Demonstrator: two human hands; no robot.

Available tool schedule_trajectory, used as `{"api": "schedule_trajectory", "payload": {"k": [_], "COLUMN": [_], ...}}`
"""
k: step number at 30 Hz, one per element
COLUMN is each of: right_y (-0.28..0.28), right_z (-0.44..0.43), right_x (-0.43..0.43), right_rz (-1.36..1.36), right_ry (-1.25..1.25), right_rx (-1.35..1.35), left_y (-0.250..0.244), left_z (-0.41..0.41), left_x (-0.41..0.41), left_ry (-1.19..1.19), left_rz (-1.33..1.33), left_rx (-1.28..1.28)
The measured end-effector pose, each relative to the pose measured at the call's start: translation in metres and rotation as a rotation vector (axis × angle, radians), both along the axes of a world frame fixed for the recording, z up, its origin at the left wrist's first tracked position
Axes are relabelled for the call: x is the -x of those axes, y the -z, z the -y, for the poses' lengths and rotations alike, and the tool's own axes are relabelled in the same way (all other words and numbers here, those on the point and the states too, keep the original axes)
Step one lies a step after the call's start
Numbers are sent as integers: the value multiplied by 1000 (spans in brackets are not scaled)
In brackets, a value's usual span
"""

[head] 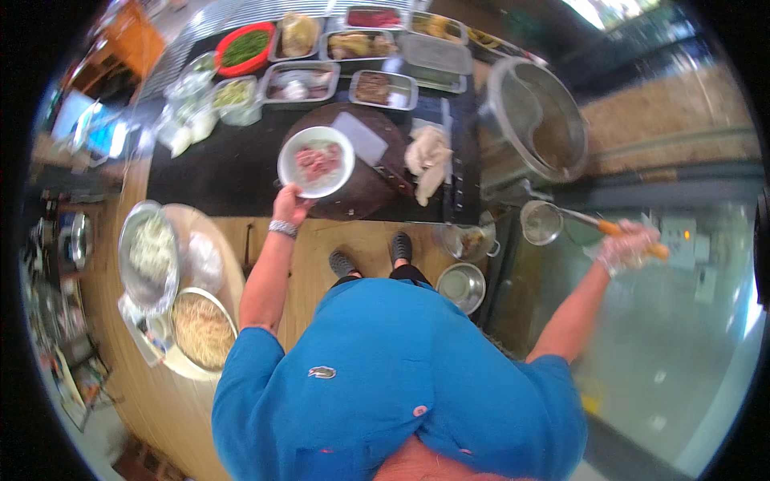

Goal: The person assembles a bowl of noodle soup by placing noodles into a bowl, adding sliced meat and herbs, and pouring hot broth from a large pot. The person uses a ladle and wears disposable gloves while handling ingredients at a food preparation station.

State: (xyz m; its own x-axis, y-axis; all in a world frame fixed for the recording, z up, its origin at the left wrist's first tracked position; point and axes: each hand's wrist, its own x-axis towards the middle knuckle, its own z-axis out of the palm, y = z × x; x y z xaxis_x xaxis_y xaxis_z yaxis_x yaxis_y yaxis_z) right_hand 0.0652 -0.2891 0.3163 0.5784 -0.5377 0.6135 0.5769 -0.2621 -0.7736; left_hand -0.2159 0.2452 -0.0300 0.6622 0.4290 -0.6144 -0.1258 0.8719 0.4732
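My left hand (293, 207) grips the near rim of a white bowl (287, 157), which holds pieces of pinkish raw meat (317, 162) over something pale. The bowl is above a round dark cutting board (343, 207). My right hand (627, 248), in a clear plastic glove, is closed around the orange handle of a mesh strainer (541, 222) off to the right. A cleaver (361, 138) lies on the board behind the bowl, its blade partly hidden. Just right of the board rests a crumpled beige cloth (428, 159).
A large metal pot (499, 114) with a curved divider holds brownish liquid at the right. Food containers (301, 99) and a red basket of chopped greens (219, 51) line the table's back. At left, a stool carries a basin of white noodles (129, 240) and a bowl of yellowish noodles (204, 330).
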Motion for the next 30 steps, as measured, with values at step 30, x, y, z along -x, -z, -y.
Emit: {"api": "schedule_trajectory", "payload": {"k": [30], "right_y": [274], "right_z": [181], "right_x": [-278], "right_rz": [-976], "right_ry": [-633], "right_rx": [775], "left_y": [1], "left_z": [127], "left_x": [111], "left_ry": [-316], "left_rz": [-759], "left_rx": [-268]}}
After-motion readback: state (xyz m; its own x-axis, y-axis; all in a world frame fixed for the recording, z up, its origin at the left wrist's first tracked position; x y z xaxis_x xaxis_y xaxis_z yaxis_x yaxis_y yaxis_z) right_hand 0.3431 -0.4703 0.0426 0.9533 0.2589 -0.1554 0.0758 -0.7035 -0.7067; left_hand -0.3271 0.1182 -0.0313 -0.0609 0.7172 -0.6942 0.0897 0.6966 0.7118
